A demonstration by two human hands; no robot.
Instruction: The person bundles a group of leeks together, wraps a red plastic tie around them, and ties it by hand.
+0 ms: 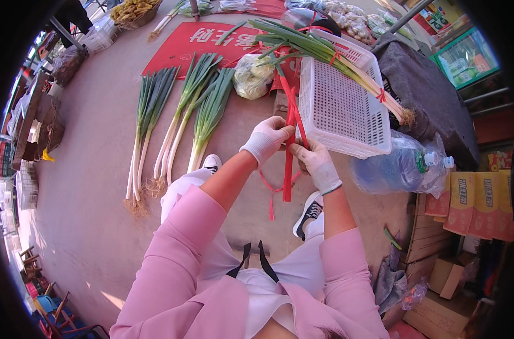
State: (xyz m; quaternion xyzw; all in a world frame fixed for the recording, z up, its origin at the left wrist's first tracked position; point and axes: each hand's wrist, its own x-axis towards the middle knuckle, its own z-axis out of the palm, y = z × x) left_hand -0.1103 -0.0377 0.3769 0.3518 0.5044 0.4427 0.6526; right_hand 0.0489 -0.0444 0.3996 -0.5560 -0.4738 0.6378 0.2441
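My left hand (pixel 270 136), in a white work glove, pinches a bundle of flat red plastic ties (pixel 289 163) in front of me. Just right of it and slightly lower, my gloved right hand (pixel 311 159) grips a strand of the same ties. Several bunches of green onions (pixel 205 116) lie on the concrete floor to the left, leaves away from me. Beyond my hands is a bagged cabbage (pixel 252 77). A bunch bound with red ties (pixel 350 70) rests slantwise across a white plastic crate (pixel 339 101). A red tie loop lies on the floor below my hands.
A red cloth (pixel 176 48) with writing spreads beyond the onions. To the right are bagged plastic bottles of liquid (pixel 392 165), a dark cloth cover (pixel 422 93) and cardboard cartons (pixel 477 203). A wicker basket (pixel 139 19) of yellowish-brown produce stands at the far left. My feet are apart on the floor.
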